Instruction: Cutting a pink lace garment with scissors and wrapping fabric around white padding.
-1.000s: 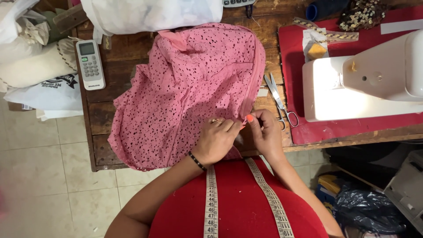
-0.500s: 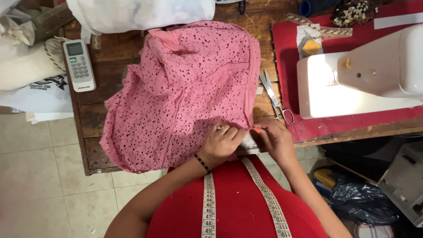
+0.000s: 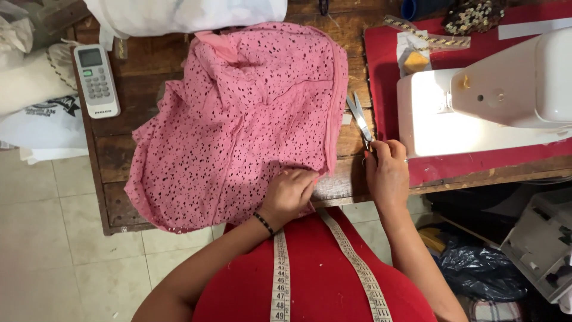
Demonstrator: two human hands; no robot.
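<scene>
Head cam looking straight down, so nearest thing is the white measuring tape [image 3: 280, 274] draped over the red top, both ends hanging toward me.

Just past that, the left hand [image 3: 290, 194] sits on the near edge of the pink speckled fabric [image 3: 238, 119], fingers curled together and pinching a bit of the hem near the table edge. I can't tell if there's a pin or thread in that pinch, too small. The right hand [image 3: 387, 173] is off the cloth, resting on the wooden table [image 3: 119, 161] with its fingers bunched over the handles of the scissors [image 3: 359, 119]. Whether it's properly gripping them or just touching, I honestly can't tell.

Further out, the fabric spreads over most of the table, with one corner drooping off the near left edge. White sewing machine [image 3: 488, 95] sits on a red mat [image 3: 381, 59] to the right, and a white remote control [image 3: 95, 80] lies far left.

What worries me: the scissor blades point away right beside the fabric's right seam, so a careless lift could snag or nick it. Only one pinch holds the cloth too, and that overhanging corner could drag the whole thing floorward.
</scene>
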